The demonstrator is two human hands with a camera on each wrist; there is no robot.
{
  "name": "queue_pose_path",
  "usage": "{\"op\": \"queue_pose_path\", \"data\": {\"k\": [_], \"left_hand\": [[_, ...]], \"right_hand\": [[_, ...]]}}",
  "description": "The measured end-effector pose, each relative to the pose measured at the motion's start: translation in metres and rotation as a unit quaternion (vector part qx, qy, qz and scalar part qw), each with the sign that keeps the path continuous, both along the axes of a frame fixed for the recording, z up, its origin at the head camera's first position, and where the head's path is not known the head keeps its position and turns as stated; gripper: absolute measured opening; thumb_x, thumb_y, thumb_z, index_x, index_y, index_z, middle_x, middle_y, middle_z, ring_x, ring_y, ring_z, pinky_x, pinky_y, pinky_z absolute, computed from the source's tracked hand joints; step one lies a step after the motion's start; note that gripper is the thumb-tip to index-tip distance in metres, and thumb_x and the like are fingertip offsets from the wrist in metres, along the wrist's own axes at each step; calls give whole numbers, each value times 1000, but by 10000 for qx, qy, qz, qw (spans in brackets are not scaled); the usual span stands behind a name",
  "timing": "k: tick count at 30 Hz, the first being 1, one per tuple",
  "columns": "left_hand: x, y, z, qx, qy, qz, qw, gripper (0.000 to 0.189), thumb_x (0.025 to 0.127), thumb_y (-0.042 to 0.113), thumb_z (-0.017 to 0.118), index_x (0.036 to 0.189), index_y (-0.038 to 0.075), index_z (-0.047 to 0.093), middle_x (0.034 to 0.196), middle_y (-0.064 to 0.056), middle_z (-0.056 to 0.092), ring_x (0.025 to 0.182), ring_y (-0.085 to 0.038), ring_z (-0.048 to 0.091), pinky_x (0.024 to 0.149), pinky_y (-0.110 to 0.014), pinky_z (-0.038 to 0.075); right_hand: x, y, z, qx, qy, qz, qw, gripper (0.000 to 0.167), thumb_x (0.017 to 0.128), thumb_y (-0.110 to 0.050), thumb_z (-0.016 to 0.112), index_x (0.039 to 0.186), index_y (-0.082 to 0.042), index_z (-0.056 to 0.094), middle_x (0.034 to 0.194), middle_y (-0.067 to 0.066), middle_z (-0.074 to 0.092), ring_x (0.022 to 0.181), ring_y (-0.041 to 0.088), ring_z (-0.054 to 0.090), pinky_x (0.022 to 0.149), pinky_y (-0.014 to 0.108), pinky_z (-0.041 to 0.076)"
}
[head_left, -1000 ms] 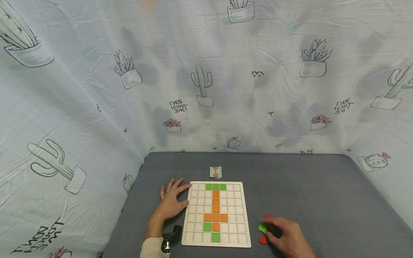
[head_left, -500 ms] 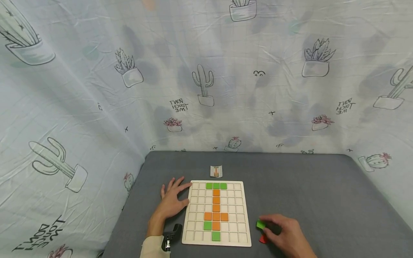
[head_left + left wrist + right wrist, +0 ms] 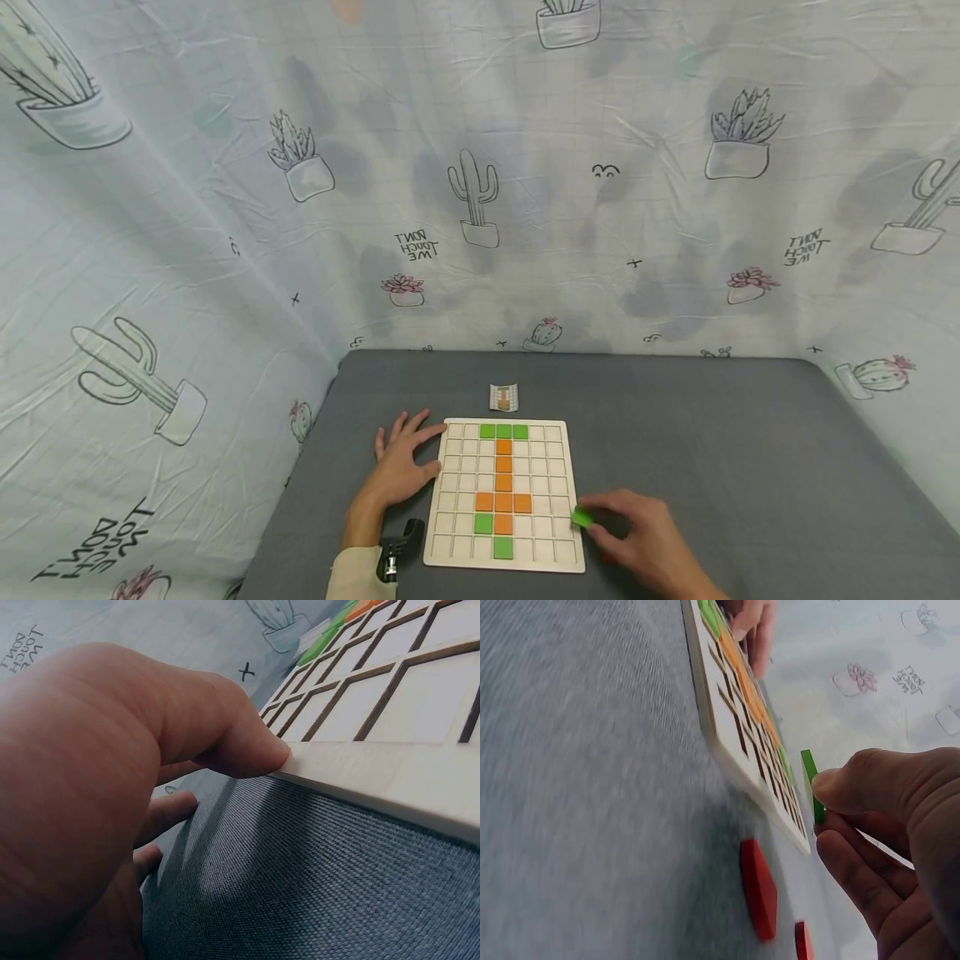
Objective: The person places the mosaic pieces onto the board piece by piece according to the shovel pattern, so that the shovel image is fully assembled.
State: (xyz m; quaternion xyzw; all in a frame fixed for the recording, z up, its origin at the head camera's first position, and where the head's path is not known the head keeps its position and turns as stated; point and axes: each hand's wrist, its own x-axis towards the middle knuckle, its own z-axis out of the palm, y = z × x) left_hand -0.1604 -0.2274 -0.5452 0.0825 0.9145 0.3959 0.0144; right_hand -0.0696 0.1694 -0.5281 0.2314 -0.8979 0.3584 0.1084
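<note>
A square wooden grid board (image 3: 459, 480) lies on the grey table, with green tiles (image 3: 503, 547) and orange tiles (image 3: 504, 465) in some cells. At its left edge rests my left hand (image 3: 401, 468), fingers spread; in the left wrist view the thumb (image 3: 255, 746) touches the board's rim. My right hand (image 3: 643, 533) pinches a square green tile (image 3: 582, 517) between thumb and fingers at the board's right edge. The right wrist view shows this tile (image 3: 813, 787) edge-on, held above the table.
Two red pieces (image 3: 758, 891) lie on the table under the right hand, mostly hidden from the head view. A small printed card (image 3: 503, 397) with a grid pattern lies behind the board. A cactus-print cloth (image 3: 570, 208) hangs behind and beside the table (image 3: 712, 450).
My right hand has carried the green tile left, away from the red pieces, up to the board's right edge. My left hand has stayed at the board.
</note>
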Motion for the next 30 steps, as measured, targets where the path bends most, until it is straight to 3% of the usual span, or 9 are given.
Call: {"op": "queue_pose_path", "data": {"k": [4, 12, 17, 24, 30], "left_hand": [[0, 0, 0, -6, 45, -8, 10000, 62, 89, 8, 74, 150, 17, 69, 175, -19, 40, 168, -51, 15, 127, -77, -8], [0, 0, -1, -68, 30, -16, 10000, 62, 89, 9, 74, 150, 17, 69, 175, -18, 40, 168, -51, 15, 127, -76, -8], [0, -1, -2, -32, 30, -34, 10000, 62, 89, 9, 73, 150, 16, 69, 175, -18, 40, 168, -50, 14, 127, -76, -9], [0, 0, -2, -33, 60, -8, 10000, 62, 89, 9, 75, 150, 18, 70, 175, -18, 41, 168, -50, 15, 127, -76, -8], [1, 0, -1, 18, 92, -27, 10000, 61, 88, 8, 75, 148, 18, 71, 174, -19, 41, 167, -52, 15, 127, -78, -9]], "right_hand": [[-3, -9, 0, -164, 314, 265, 9990, 42, 79, -1, 93, 114, -24, 84, 107, -14, 81, 95, 4, 76, 79, 26, 64], [-8, -26, 4, -353, -217, 621, 9972, 34, 87, -5, 89, 116, -22, 84, 108, -12, 81, 89, 2, 71, 75, 31, 63], [-10, -36, 2, -469, -243, 795, 9954, 33, 88, -4, 88, 116, -21, 84, 108, -12, 81, 89, 3, 71, 75, 30, 63], [-13, -47, 1, -665, -650, 1005, 9906, 32, 90, -2, 85, 117, -19, 84, 111, -10, 82, 92, 7, 74, 79, 29, 65], [-18, -56, -2, -694, -492, 1241, 9886, 31, 90, 0, 85, 115, -17, 84, 111, -7, 83, 91, 11, 76, 80, 29, 65]]}}
